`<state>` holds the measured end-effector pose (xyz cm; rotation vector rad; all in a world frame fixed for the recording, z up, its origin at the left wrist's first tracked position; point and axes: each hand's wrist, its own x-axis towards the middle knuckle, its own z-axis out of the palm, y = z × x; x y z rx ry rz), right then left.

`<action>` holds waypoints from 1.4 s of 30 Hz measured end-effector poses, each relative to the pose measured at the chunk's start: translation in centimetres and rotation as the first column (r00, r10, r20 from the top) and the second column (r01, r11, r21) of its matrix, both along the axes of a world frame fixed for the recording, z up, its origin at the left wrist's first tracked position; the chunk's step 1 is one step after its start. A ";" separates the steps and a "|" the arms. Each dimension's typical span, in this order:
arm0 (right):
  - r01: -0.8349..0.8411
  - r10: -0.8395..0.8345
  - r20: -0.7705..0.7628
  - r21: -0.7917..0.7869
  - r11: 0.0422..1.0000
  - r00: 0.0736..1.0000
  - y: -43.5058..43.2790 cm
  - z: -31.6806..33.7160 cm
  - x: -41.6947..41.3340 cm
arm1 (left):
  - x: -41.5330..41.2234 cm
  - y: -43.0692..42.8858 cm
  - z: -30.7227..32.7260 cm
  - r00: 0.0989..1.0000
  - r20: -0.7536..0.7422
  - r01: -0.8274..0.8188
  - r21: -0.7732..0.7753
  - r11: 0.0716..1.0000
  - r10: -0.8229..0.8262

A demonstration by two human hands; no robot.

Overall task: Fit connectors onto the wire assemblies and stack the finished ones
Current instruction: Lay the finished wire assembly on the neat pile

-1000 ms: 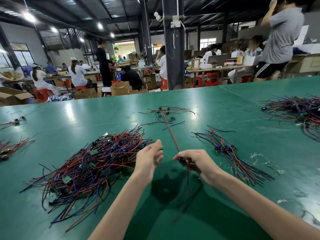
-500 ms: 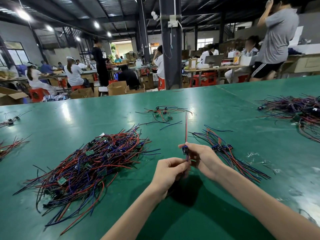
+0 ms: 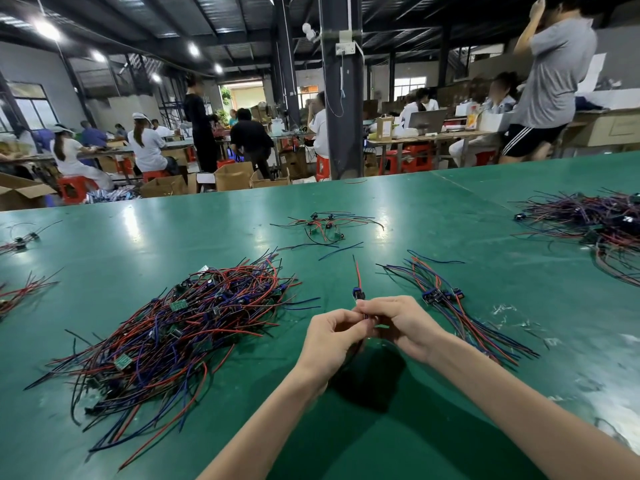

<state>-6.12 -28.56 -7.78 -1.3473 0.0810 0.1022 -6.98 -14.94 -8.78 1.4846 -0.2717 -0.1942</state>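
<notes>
Pinching one wire assembly (image 3: 357, 273), left hand (image 3: 330, 339) and right hand (image 3: 403, 323) fingers meet; its connector (image 3: 356, 292) juts at twelve o'clock.

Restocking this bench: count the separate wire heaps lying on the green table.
6: big tangle near left; neat stack near right; small cluster far centre; large heap far right; upper bunch and lower bunch at left edge. More may lie outside the frame.

Left hand (image 3: 330, 339) and right hand (image 3: 407, 327) meet, fingers (image 3: 379, 306) curled in pinches.
</notes>
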 end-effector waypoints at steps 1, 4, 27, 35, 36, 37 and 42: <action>0.021 -0.021 0.015 -0.011 1.000 1.000 -0.1 0.0 0.1 | 0.0 0.0 0.0 1.000 0.017 0.002 0.026 1.000 -0.003; 0.097 -0.096 0.029 -0.029 0.995 0.995 -0.6 0.1 0.4 | -0.2 -0.2 0.0 0.999 0.042 0.026 0.089 0.996 -0.030; 0.311 -0.311 0.025 -0.022 0.950 0.950 -3.6 -0.4 2.3 | -2.3 -0.4 0.8 0.947 0.197 0.225 0.163 0.961 -0.255; 0.275 -0.275 0.006 0.011 0.961 0.961 -3.5 -0.6 2.2 | -1.9 0.0 0.5 0.930 0.148 0.309 0.180 0.934 -0.336; 0.261 -0.262 -0.001 0.045 0.964 0.965 -3.4 -0.5 2.3 | -1.8 0.1 0.7 0.930 0.125 0.323 0.165 0.932 -0.345; 0.242 -0.242 -0.010 0.088 0.966 0.970 -3.3 -0.4 2.2 | -1.6 0.3 0.9 0.930 0.094 0.338 0.162 0.927 -0.355; 0.091 -0.066 -0.094 0.295 0.951 0.993 -2.3 0.0 1.6 | -0.8 1.2 1.9 0.898 -0.127 0.439 0.187 0.879 -0.422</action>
